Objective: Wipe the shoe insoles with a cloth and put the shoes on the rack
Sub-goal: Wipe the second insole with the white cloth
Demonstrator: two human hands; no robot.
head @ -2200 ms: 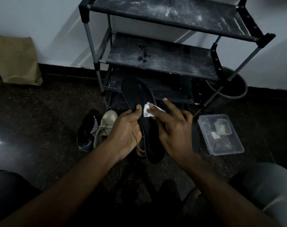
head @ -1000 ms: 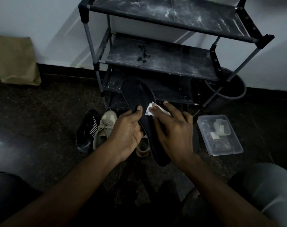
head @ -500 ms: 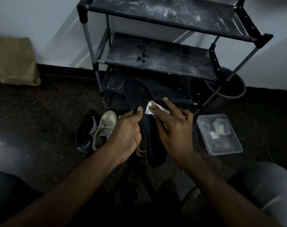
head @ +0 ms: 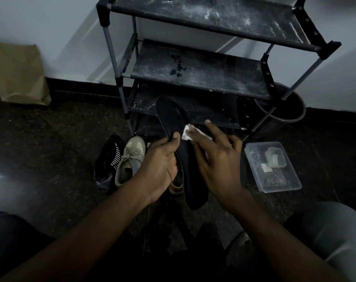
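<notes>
Left hand [head: 159, 162] has its grip curled round the black insole [head: 172, 116], held up near the rack [head: 193, 78]; right hand [head: 217, 161], grip flat, presses the white cloth [head: 187, 133] onto it

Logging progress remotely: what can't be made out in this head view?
Head view only.
Middle of the insole: covered by the left hand and right hand.
Cloth: mostly under the right hand.
Brown shoe: hidden behind the left hand and insole.
Clear box contents: too small, dim.
</notes>
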